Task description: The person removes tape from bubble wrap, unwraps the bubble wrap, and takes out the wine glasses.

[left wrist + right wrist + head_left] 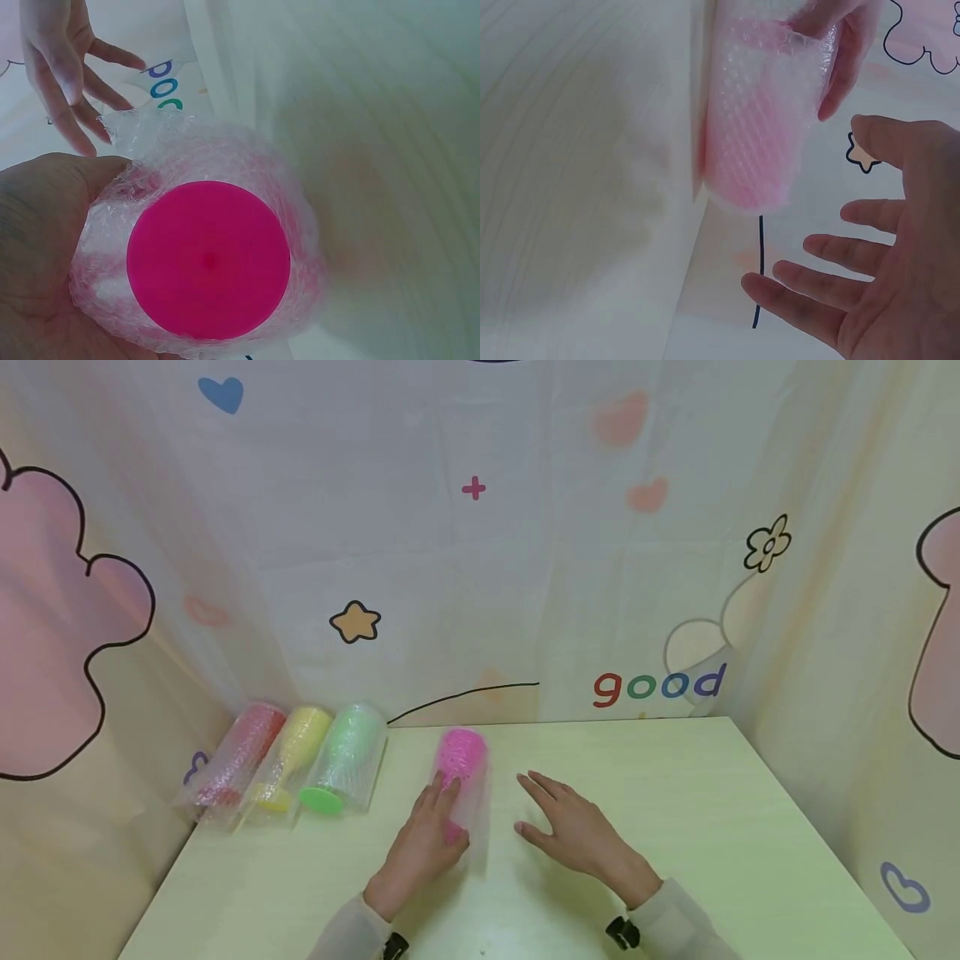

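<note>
A bright pink goblet wrapped in bubble wrap (462, 753) lies on the table in the head view, its round end toward the back. My left hand (426, 835) grips it from the left, fingers over its top and thumb near its foot. In the left wrist view the goblet's flat pink base (208, 259) faces the camera, ringed by clear wrap, with the thumb (105, 174) against the wrap. My right hand (573, 827) hovers to the right of the goblet, apart from it, fingers spread and holding nothing; the right wrist view shows its fingers (802, 300) extended.
Three more bubble-wrapped goblets lie side by side at the back left: a red one (243, 747), a yellow one (303, 739) and a green one (351, 739). A printed curtain (480, 568) hangs behind the pale table (675, 860) and along both its sides.
</note>
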`<state>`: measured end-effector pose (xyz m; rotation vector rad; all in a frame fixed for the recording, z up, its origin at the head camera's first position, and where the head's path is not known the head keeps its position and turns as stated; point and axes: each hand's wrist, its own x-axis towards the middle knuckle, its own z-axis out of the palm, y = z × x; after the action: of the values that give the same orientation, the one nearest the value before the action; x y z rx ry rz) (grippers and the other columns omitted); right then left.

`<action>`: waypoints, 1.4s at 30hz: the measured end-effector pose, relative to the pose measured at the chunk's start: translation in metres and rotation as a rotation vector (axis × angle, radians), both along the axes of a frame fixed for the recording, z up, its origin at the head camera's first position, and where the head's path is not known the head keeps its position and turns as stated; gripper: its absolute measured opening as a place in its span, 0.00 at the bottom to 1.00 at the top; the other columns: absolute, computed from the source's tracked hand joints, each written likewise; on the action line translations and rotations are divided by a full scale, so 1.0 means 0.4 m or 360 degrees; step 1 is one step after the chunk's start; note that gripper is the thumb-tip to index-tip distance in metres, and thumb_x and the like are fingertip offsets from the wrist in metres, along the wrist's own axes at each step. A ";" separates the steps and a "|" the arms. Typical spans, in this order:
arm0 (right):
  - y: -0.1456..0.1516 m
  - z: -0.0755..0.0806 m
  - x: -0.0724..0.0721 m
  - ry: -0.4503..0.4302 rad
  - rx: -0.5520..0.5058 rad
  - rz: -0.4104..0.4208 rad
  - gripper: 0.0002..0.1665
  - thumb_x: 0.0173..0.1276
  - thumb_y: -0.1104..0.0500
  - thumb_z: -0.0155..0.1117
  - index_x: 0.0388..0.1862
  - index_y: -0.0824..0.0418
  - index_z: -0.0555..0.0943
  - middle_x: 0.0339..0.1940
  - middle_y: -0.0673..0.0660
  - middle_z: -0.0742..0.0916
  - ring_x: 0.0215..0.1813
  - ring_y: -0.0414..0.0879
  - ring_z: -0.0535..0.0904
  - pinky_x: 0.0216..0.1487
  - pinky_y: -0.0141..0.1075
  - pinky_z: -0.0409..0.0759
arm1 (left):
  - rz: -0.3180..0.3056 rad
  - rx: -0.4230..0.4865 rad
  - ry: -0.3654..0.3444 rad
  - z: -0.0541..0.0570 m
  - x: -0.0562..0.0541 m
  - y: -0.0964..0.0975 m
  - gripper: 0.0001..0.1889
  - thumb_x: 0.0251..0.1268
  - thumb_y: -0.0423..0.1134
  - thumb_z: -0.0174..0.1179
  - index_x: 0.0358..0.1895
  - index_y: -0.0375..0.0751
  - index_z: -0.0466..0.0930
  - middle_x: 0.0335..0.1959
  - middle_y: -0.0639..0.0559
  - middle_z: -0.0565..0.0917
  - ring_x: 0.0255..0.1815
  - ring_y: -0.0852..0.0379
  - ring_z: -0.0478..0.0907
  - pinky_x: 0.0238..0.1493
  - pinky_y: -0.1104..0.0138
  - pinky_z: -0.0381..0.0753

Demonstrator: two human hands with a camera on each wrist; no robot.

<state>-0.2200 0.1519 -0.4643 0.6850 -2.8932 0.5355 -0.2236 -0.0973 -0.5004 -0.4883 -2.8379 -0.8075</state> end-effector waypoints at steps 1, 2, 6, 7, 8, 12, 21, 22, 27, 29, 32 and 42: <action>-0.004 -0.001 -0.001 -0.0003 -0.0022 -0.0010 0.41 0.69 0.39 0.60 0.76 0.52 0.63 0.75 0.57 0.72 0.70 0.58 0.73 0.61 0.56 0.78 | 0.0000 0.0003 -0.0003 0.001 0.002 0.004 0.40 0.61 0.43 0.65 0.76 0.42 0.58 0.79 0.39 0.55 0.75 0.31 0.59 0.58 0.38 0.76; -0.007 -0.003 -0.002 -0.0004 -0.0036 -0.0020 0.41 0.69 0.40 0.60 0.76 0.53 0.63 0.74 0.57 0.72 0.68 0.59 0.75 0.61 0.56 0.78 | -0.0004 0.0006 -0.0006 0.002 0.005 0.007 0.40 0.61 0.43 0.65 0.76 0.42 0.58 0.79 0.39 0.54 0.74 0.30 0.59 0.58 0.38 0.76; -0.023 -0.010 -0.009 -0.0012 -0.0083 -0.0056 0.40 0.70 0.41 0.60 0.75 0.56 0.65 0.71 0.59 0.76 0.63 0.59 0.79 0.62 0.53 0.78 | -0.0014 0.0014 -0.0002 0.000 0.012 0.020 0.40 0.62 0.44 0.65 0.76 0.42 0.58 0.79 0.38 0.54 0.74 0.30 0.60 0.57 0.37 0.76; -0.026 -0.010 -0.011 -0.0015 -0.0092 -0.0066 0.40 0.70 0.41 0.60 0.75 0.57 0.65 0.70 0.59 0.76 0.62 0.59 0.80 0.62 0.52 0.78 | -0.0017 0.0020 -0.0001 -0.001 0.014 0.022 0.40 0.62 0.44 0.65 0.76 0.42 0.58 0.79 0.37 0.54 0.74 0.29 0.60 0.57 0.37 0.76; -0.030 -0.011 -0.012 -0.0017 -0.0097 -0.0074 0.40 0.70 0.41 0.60 0.75 0.57 0.65 0.70 0.59 0.77 0.62 0.59 0.80 0.62 0.52 0.78 | -0.0021 0.0026 0.0001 -0.001 0.016 0.025 0.40 0.62 0.43 0.65 0.76 0.42 0.58 0.79 0.37 0.54 0.73 0.29 0.60 0.56 0.36 0.76; -0.044 -0.012 -0.018 -0.0029 -0.0120 -0.0104 0.40 0.70 0.41 0.60 0.74 0.59 0.66 0.67 0.62 0.79 0.61 0.60 0.80 0.62 0.52 0.78 | -0.0033 0.0050 0.0004 -0.002 0.026 0.037 0.40 0.61 0.43 0.65 0.76 0.42 0.58 0.79 0.37 0.54 0.73 0.29 0.61 0.56 0.37 0.76; -0.062 -0.022 -0.025 -0.0073 -0.0158 -0.0163 0.40 0.69 0.42 0.62 0.70 0.67 0.70 0.60 0.66 0.83 0.58 0.60 0.83 0.60 0.51 0.80 | -0.0063 0.0072 0.0023 -0.002 0.046 0.067 0.39 0.61 0.42 0.63 0.75 0.40 0.58 0.78 0.36 0.55 0.73 0.29 0.62 0.57 0.37 0.77; -0.063 -0.023 -0.026 -0.0070 -0.0165 -0.0167 0.40 0.69 0.42 0.62 0.69 0.68 0.70 0.59 0.66 0.84 0.57 0.60 0.83 0.59 0.51 0.80 | -0.0062 0.0076 0.0023 -0.001 0.049 0.070 0.39 0.62 0.42 0.63 0.76 0.40 0.58 0.78 0.36 0.55 0.73 0.30 0.62 0.56 0.37 0.77; -0.069 -0.027 -0.028 -0.0040 -0.0197 -0.0171 0.36 0.69 0.44 0.62 0.65 0.69 0.74 0.50 0.66 0.88 0.48 0.57 0.87 0.52 0.49 0.84 | -0.0060 0.0127 -0.0001 0.002 0.059 0.086 0.39 0.62 0.43 0.62 0.76 0.38 0.57 0.79 0.35 0.54 0.74 0.32 0.61 0.59 0.38 0.76; -0.070 -0.027 -0.028 -0.0030 -0.0214 -0.0173 0.34 0.69 0.46 0.63 0.64 0.68 0.76 0.45 0.65 0.89 0.43 0.55 0.88 0.46 0.47 0.85 | -0.0060 0.0146 -0.0009 0.003 0.063 0.092 0.39 0.62 0.42 0.61 0.76 0.37 0.57 0.78 0.35 0.54 0.74 0.33 0.61 0.60 0.40 0.75; -0.073 -0.027 -0.029 -0.0006 -0.0243 -0.0176 0.30 0.68 0.49 0.63 0.62 0.67 0.78 0.41 0.64 0.90 0.36 0.52 0.88 0.37 0.44 0.86 | -0.0060 0.0166 -0.0025 0.007 0.068 0.102 0.39 0.62 0.43 0.61 0.75 0.37 0.58 0.79 0.34 0.53 0.74 0.34 0.61 0.61 0.41 0.76; -0.090 -0.038 -0.035 0.0090 -0.0205 -0.0168 0.21 0.68 0.54 0.64 0.55 0.65 0.83 0.45 0.61 0.90 0.37 0.50 0.88 0.37 0.43 0.85 | -0.0050 0.0117 -0.0002 0.009 0.071 0.118 0.38 0.61 0.47 0.61 0.73 0.36 0.63 0.77 0.35 0.57 0.73 0.37 0.65 0.57 0.42 0.79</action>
<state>-0.2341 0.1158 -0.4796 0.5174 -2.7939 0.6699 -0.1953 -0.0502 -0.4970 -0.5235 -2.7967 -0.9142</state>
